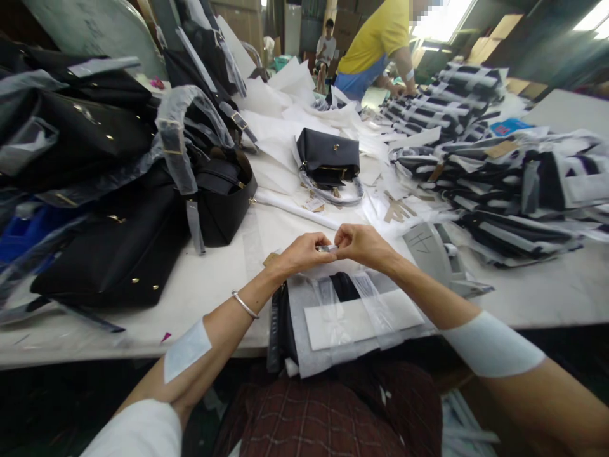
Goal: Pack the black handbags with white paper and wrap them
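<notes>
As It Stands: Close Handwork at a Crowded White Table (pixel 547 292)

Although the white table is heavily loaded, we can record its contents by size. On the left we note a heap of black bags (pixel 114 247), several with film-wrapped straps. On the right we note a stack of wrapped bags (pixel 504 184), dark with white covering. Farther off, we observe a co-worker in a yellow top (pixel 375 32), leaning over the table. At the near edge lies a wrapped package (pixel 346 289), black material showing at its middle. Mid-table, apart from the hands, we find a black handbag (pixel 326 152) with gold-coloured fittings. Right of the package is a pale stand (pixel 425 251) with dark marks. A white card (pixel 366 324) lies on the package.

We find the left hand (pixel 304 252) pinching a small metallic piece (pixel 325 249) just above the package's far edge. The right hand (pixel 364 245) is likewise closed, fingertips pinching the piece's right end. Being mostly covered by fingers, the piece we cannot identify.
</notes>
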A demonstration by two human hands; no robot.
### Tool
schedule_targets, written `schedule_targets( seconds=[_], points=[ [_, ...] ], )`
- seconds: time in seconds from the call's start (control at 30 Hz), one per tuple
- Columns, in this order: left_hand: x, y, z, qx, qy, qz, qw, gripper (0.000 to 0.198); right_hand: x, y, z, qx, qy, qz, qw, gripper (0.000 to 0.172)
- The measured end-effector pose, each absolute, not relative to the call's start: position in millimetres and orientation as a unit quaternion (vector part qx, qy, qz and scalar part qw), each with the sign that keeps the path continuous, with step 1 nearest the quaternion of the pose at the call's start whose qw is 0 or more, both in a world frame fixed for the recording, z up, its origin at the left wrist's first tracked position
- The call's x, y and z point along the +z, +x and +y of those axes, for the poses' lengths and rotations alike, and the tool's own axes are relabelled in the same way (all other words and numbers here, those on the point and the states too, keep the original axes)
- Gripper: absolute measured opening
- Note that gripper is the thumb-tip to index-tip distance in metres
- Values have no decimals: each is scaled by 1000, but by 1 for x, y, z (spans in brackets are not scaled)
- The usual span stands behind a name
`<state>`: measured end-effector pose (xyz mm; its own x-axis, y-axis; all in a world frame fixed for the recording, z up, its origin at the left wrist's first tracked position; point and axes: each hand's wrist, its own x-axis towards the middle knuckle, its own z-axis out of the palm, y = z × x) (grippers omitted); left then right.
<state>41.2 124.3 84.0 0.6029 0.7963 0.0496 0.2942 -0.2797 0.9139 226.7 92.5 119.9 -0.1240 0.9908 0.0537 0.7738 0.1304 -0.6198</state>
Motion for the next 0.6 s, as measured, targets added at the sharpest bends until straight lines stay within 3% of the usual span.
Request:
schedule_targets(
  seconds=[0.23,0.37,0.5,0.6],
  points=[
    [74,47,118,296,705,400,505,24,107,229,92,313,-611,-684,249,24],
    [71,50,120,304,685,407,522,26,111,244,81,312,-592,-675,309,21],
    [75,51,118,315,669,409,536,25,124,319,53,237,-651,-611,383,30],
    [80,50,116,322,662,401,545,25,127,400,20,142,-753,-510,391,24]
  ],
)
